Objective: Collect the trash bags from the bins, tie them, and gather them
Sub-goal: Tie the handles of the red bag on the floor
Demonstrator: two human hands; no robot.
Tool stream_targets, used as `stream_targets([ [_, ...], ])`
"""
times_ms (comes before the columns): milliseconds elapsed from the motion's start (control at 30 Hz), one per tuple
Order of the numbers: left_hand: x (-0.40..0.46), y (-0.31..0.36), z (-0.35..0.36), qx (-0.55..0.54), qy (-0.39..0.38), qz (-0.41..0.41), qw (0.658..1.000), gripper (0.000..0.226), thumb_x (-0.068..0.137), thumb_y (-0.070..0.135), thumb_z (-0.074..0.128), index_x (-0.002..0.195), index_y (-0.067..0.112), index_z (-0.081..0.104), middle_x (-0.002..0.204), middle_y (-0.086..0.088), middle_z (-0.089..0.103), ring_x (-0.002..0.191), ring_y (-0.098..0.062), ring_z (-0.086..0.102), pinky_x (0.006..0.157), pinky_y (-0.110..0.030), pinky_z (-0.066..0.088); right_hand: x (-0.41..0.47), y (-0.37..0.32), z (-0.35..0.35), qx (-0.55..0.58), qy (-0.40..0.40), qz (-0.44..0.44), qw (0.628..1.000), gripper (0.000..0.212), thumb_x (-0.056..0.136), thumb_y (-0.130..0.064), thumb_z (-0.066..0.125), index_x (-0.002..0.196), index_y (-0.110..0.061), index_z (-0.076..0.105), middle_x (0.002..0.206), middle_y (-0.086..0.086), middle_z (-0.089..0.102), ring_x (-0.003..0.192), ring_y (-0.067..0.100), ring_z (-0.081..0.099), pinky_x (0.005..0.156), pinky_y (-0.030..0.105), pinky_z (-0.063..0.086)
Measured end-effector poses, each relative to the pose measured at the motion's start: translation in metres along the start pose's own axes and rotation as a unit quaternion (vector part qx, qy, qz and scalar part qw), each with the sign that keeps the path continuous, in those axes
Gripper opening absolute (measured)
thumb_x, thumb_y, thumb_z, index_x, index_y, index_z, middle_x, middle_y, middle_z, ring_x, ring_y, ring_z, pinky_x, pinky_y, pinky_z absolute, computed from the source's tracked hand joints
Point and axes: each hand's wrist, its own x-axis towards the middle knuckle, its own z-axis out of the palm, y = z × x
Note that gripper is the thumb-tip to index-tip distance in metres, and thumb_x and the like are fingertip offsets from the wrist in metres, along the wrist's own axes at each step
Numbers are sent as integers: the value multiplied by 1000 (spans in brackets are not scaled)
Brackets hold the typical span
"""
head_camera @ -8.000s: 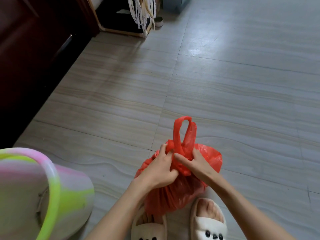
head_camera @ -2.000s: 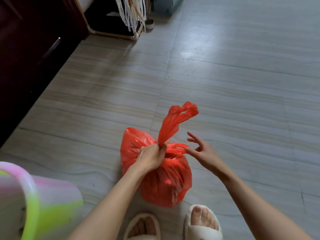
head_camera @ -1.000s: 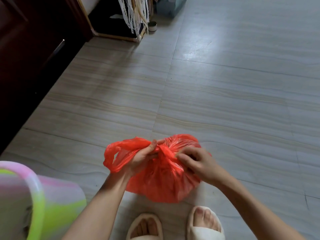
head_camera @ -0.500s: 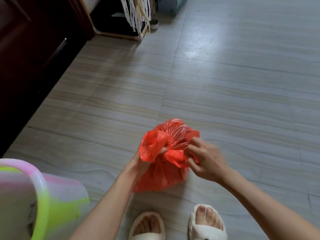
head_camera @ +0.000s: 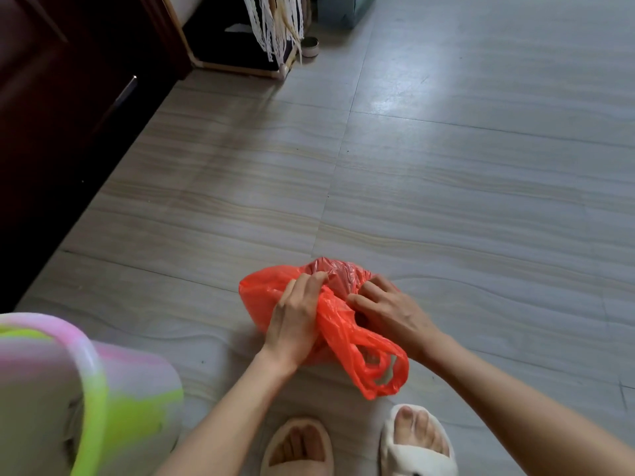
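On the floor by the slippers (head_camera: 417, 444), red trash bag (head_camera: 261, 297) mid-knot: left hand (head_camera: 295, 321) grips twisted neck, right hand (head_camera: 388, 310) pinches wrap; best pull handle loop (head_camera: 378, 369) through snugly.

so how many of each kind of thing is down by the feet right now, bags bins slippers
red trash bag: 1, gripped by the left hand and the right hand
pink and green bin: 1
cream slippers: 2
total: 4
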Motion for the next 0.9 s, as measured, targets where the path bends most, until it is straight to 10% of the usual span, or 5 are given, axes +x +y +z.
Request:
stream_targets([
  [233, 8, 0, -2, 142, -3, -33, 989, 22, 77, 13, 44, 92, 16, 61, 76, -7, 59, 60, -25, 63, 37, -31, 48, 11, -9, -12, 250, -87, 86, 960, 31, 77, -36, 53, 101, -23, 67, 91, 13, 64, 85, -2, 41, 67, 18, 40],
  [400, 9, -4, -2, 227, -22, 20, 974, 23, 63, 6, 63, 83, 17, 64, 71, -5, 55, 52, -20, 57, 31, -24, 40, 18, -1, -46, 607, -226, 376, 663, 46, 79, -54, 50, 115, -26, 60, 118, 10, 60, 104, 14, 60, 89, 31, 49],
  [533, 13, -5, -1, 228, -31, 14, 973, 32, 59, 3, 74, 87, 15, 64, 72, -6, 58, 52, -21, 59, 34, -25, 43, 30, -28, -45, 350, -284, 284, 846, 58, 81, -49, 59, 132, -25, 43, 123, -4, 51, 118, 18, 51, 99, 31, 41],
  [633, 13, -2, -1, 140, -54, -66, 987, 28, 72, 0, 47, 92, 10, 64, 80, -10, 63, 64, -32, 65, 49, -35, 52, 13, -47, -13, 18, -145, 143, 979, 31, 83, -23, 57, 113, -18, 48, 100, 7, 60, 90, 30, 62, 64, 30, 44],
  [900, 3, 5, -8, -136, -102, -210, 963, 32, 79, 3, 54, 106, 14, 67, 109, -6, 61, 108, -19, 55, 85, -16, 33, 9, -48, -5, 16, -52, 213, 976, 13, 76, -19, 55, 87, -20, 47, 74, 5, 64, 70, 30, 63, 48, 30, 41],
])
